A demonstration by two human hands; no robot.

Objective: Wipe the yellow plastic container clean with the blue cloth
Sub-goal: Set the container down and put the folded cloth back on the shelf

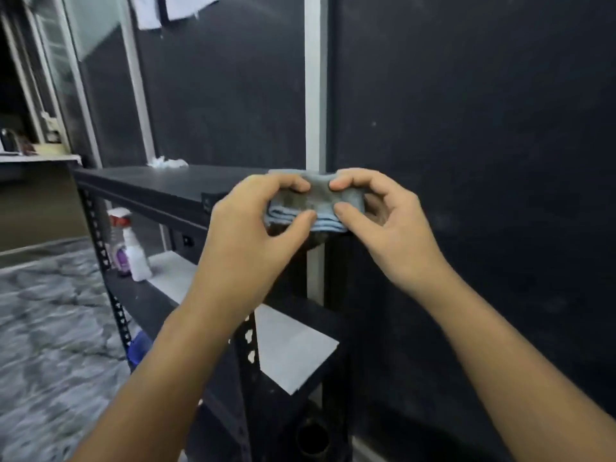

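The blue cloth (pixel 320 203) is folded into a thick pad with a greyish, soiled top face. It is held at the right end of a black shelf top (pixel 160 186). My left hand (pixel 256 225) pinches its left half between thumb and fingers. My right hand (pixel 376 215) pinches its right half the same way. No yellow plastic container is in view.
The black metal rack has a lower grey shelf (pixel 293 345) with a white spray bottle (pixel 135 251) and a purple bottle beside it. A crumpled white tissue (pixel 168 162) lies at the back of the top shelf. Dark wall panels stand behind; patterned grey floor lies left.
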